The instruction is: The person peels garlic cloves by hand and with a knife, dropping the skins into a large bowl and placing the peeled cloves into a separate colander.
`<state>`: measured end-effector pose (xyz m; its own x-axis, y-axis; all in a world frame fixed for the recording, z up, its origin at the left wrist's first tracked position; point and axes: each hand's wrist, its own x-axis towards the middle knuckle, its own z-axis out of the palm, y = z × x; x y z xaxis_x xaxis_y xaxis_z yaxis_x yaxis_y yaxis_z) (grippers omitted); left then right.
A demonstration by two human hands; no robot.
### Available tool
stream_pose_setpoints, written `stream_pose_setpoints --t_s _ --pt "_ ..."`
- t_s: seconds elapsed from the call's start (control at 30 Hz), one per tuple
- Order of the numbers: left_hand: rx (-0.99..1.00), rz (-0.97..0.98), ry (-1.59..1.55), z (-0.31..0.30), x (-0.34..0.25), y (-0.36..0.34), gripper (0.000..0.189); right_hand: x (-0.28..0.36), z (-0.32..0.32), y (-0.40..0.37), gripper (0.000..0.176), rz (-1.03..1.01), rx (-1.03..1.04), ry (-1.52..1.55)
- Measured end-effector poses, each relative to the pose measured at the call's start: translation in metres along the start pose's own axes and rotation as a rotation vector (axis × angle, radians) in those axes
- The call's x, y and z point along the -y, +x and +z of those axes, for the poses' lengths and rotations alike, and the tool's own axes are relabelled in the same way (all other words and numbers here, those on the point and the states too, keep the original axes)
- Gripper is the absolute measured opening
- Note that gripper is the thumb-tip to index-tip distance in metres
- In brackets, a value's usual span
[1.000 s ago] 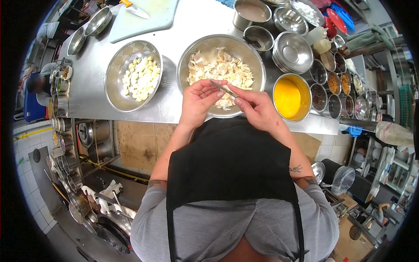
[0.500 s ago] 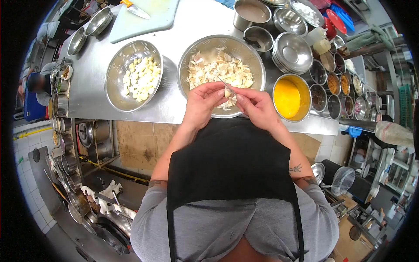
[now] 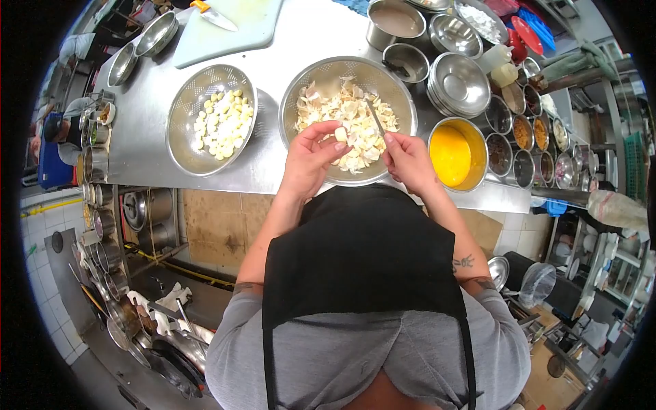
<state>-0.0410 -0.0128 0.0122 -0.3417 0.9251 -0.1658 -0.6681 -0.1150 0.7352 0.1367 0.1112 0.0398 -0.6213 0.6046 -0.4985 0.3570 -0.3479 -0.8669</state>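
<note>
Between the thumb and fingers of my left hand [image 3: 311,156] is a pale garlic clove [image 3: 341,134], above the near left part of a perforated colander [image 3: 287,89]. That colander holds garlic skins and cloves [image 3: 362,140]. My right hand [image 3: 410,162] is closed round the handle of a small knife [image 3: 376,117], whose blade points up and away over the skins. The handle is mostly hidden in my fingers. To the left, a second colander [image 3: 179,130] contains peeled garlic cloves [image 3: 223,126].
A pot of yellow liquid [image 3: 451,154] stands right of my right hand. Stacked steel bowls [image 3: 461,78] and a pot of brownish liquid [image 3: 396,24] are behind it. At the back left lie a cutting board [image 3: 239,41] and an orange-handled knife [image 3: 217,18]. A person [image 3: 65,130] is at far left.
My hands have moved apart. The clove stays in my left hand, while the knife has swung away from it to the right with my right hand.
</note>
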Motion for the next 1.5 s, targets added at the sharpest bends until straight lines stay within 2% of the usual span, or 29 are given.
stream_pose_setpoints --t_s 0.03,0.13,0.23,0.33,0.43,0.53,0.63,0.77,0.83,0.93,1.03,1.07,1.17,1.23,1.3,1.4,1.5 --pt "-0.011 0.02 0.009 -0.001 -0.001 0.002 0.035 0.0 0.0 0.001 0.038 0.009 -0.01 -0.072" --pt "-0.058 0.04 0.167 0.0 -0.003 0.005 0.033 0.001 0.006 -0.008 0.048 -0.158 0.09 0.062" --pt "-0.096 0.005 0.166 0.004 0.007 0.007 0.033 0.005 0.012 -0.011 0.058 -0.29 0.196 -0.015" --pt "-0.111 -0.019 0.143 0.011 0.011 0.006 0.032 0.0 0.018 -0.009 0.05 -0.324 0.154 -0.025" --pt "-0.058 -0.025 0.157 0.013 0.01 0.005 0.032 -0.006 0.013 -0.002 0.038 -0.402 0.109 -0.253" --pt "-0.039 -0.023 0.151 0.019 0.006 0.005 0.031 -0.005 0.012 0.0 0.031 -0.426 0.017 -0.2" --pt "-0.075 -0.039 0.106 0.015 -0.005 0.003 0.033 -0.011 0.007 0.01 0.034 -0.346 -0.001 -0.06" --pt "-0.31 0.271 0.473 -0.047 -0.038 0.013 0.034 -0.016 -0.011 0.017 0.03 -0.002 -0.009 0.146" --pt "-0.478 0.24 0.657 -0.077 -0.067 0.013 0.034 -0.029 -0.022 0.024 0.036 0.14 0.015 0.194" --pt "-0.653 0.239 1.129 -0.109 -0.09 0.015 0.038 -0.024 -0.018 0.024 0.037 0.173 0.003 0.198" --pt "-0.679 0.683 1.88 -0.127 -0.093 0.018 0.041 -0.03 -0.021 0.03 0.035 0.174 0.044 0.24" --pt "-0.697 0.733 1.911 -0.127 -0.089 0.016 0.038 -0.032 -0.023 0.032 0.034 0.171 0.062 0.257" --pt "-0.486 0.51 1.422 -0.069 -0.081 0.02 0.03 -0.034 -0.025 0.034 0.029 0.189 0.069 0.293" --pt "-0.182 0.227 1.175 -0.049 -0.058 0.028 0.023 -0.034 -0.023 0.036 0.026 0.193 0.078 0.285" --pt "0.042 0.149 1.242 -0.024 -0.037 0.035 0.016 -0.033 -0.02 0.036 0.021 0.167 0.079 0.293" --pt "0.105 -0.101 1.235 -0.014 -0.016 0.051 0.015 -0.029 -0.023 0.031 0.017 0.119 0.04 0.378" --pt "0.27 -0.057 1.773 -0.052 0.016 0.07 0.022 -0.03 -0.026 0.032 0.018 0.167 0.022 0.545"
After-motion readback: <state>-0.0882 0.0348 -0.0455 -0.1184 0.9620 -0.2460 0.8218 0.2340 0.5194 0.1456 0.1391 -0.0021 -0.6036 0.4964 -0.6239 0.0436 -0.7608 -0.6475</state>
